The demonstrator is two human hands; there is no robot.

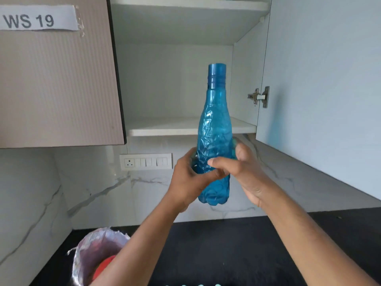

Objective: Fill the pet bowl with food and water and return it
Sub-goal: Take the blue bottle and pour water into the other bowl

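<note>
While the open cupboard (185,79) stands bare in front of me, its lower shelf (165,129) with nothing on it, I hold the blue bottle (215,129) upright in the air before that shelf, well above the dark counter (216,250). My left hand (188,182) wraps its lower body from the left, and my right hand (245,170) clasps it from the right, thumb across the front. I judge this the water step: the bottle is capped, so next comes lowering it and unscrewing the cap (216,76). How much water it holds I cannot tell. No pet bowl is in view; a foil bag (92,246) sits half hidden by my left arm, contents unclear.
</note>
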